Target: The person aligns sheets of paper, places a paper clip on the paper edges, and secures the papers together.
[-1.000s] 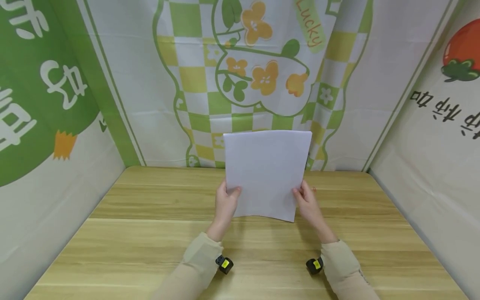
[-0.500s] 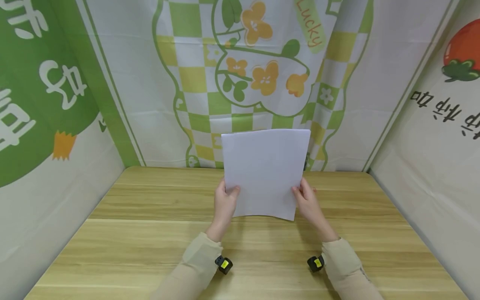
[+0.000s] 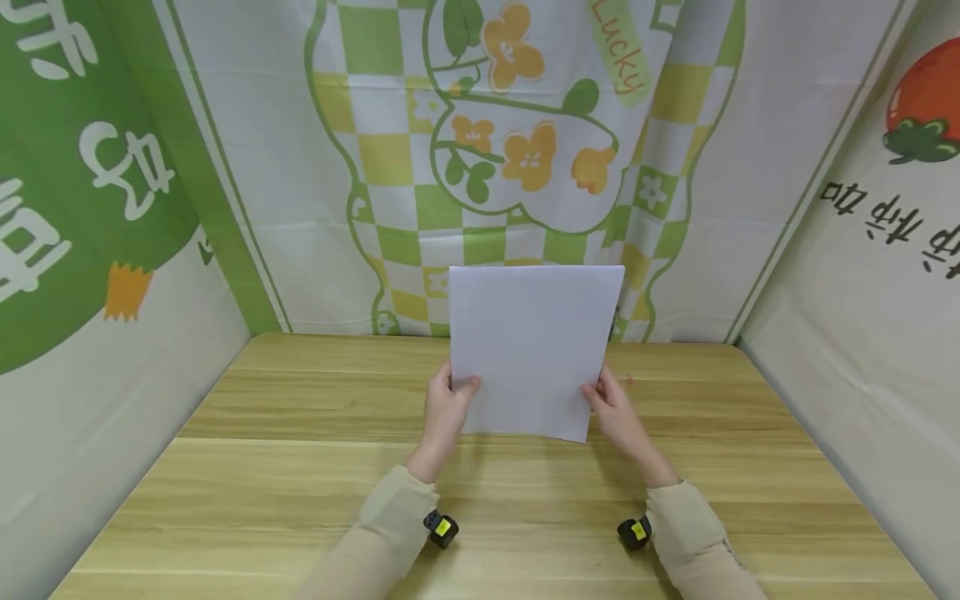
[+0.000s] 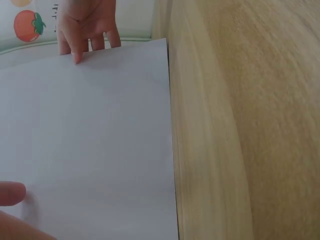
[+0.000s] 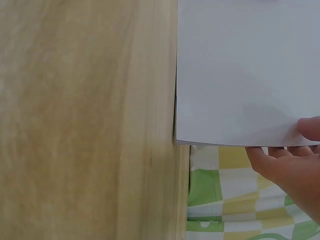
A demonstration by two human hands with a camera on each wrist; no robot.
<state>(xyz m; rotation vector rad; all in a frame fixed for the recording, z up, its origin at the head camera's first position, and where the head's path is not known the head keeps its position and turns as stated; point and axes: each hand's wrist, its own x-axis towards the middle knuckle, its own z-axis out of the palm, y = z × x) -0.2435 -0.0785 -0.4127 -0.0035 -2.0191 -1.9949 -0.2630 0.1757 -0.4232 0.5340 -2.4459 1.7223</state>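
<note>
In the head view a small stack of white paper sheets [image 3: 534, 350] stands nearly upright over the table, its blank face toward me. My left hand [image 3: 447, 408] grips its left edge, thumb on the near face and fingers behind. On the opposite edge my right hand [image 3: 621, 417] pinches it the same way. The right wrist view shows layered edges at the corner of the sheets [image 5: 225, 75]. From the left wrist, the lower edge of the sheets [image 4: 100, 130] appears right at the wooden tabletop. Most fingers are hidden behind the paper.
A small red paper clip [image 3: 630, 380] lies on the wooden table [image 3: 300, 492], just right of my right hand. Behind the table hangs a green and yellow checked curtain [image 3: 405, 158]. Printed cloth walls [image 3: 862, 333] flank both sides.
The paper has dipped slightly and shifted a little right. Its bowed top edge has flattened. My right hand is slightly lower, so the red clip shows apart from it.
</note>
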